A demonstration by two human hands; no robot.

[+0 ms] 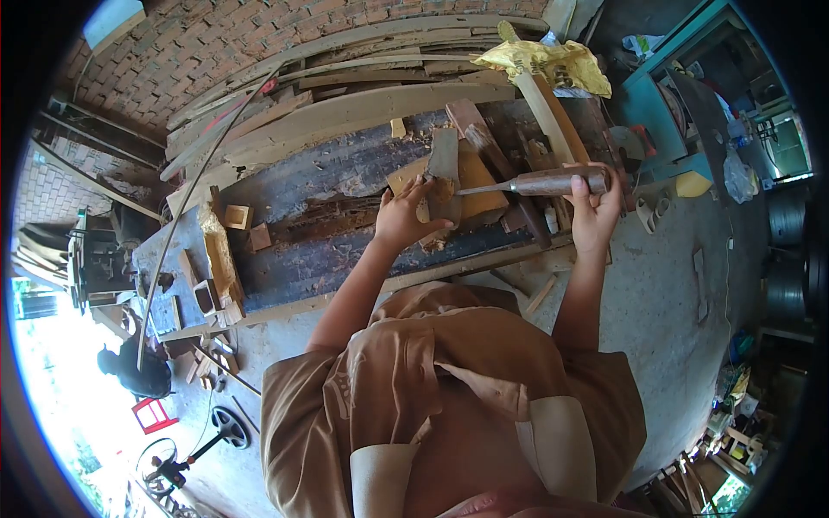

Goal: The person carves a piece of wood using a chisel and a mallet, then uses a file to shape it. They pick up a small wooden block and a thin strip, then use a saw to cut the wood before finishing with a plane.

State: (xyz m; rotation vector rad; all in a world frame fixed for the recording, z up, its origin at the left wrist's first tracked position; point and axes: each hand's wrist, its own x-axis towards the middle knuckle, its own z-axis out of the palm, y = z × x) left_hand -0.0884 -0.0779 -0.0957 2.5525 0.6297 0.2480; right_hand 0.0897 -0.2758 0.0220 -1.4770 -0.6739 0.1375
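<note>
A chisel [563,182] with a thick wooden handle and narrow metal blade is in my right hand [594,207], fingers wrapped around the handle's rear end. Its blade points left, the tip right at a narrow grey-brown wood piece [444,160]. This piece lies across a wider yellowish board [482,186] on the workbench. My left hand [406,214] rests against the left side of the wood, its thumb stretched out and fingers spread. Wood chips [434,245] lie close below the piece.
The worn dark workbench [302,268] carries a small wooden box [238,217], wood offcuts and a dark wooden bar [496,155]. Behind it, long planks [345,108] lean by a brick wall. A yellow bag [553,65] sits at the far right end. A thin rod [203,186] crosses the left side.
</note>
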